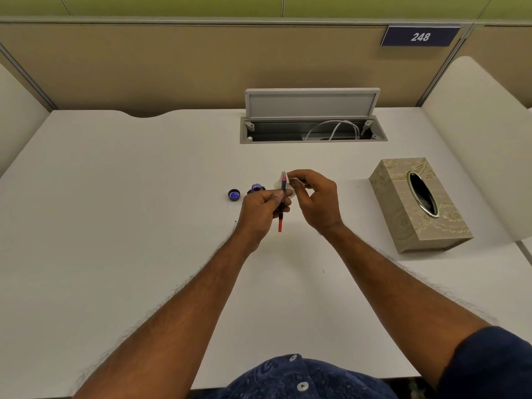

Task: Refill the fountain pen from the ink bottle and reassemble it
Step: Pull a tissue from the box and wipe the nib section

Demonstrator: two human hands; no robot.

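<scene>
My left hand (260,213) grips the inner part of the fountain pen (281,210), a thin dark stem with a red lower end, held nearly upright with the nib end up. At that upper tip my right hand (315,198) pinches a small white tissue (290,185). Just behind my left hand stands the open ink bottle (256,188) with purple ink. Its dark blue cap (234,194) lies upside down on the desk to the left. Whether the tissue touches the nib I cannot tell.
A beige patterned tissue box (417,205) sits at the right. An open cable tray (313,129) with white cables is set into the white desk (115,211) at the back. Partition walls enclose the desk; a sign (420,36) reads 248.
</scene>
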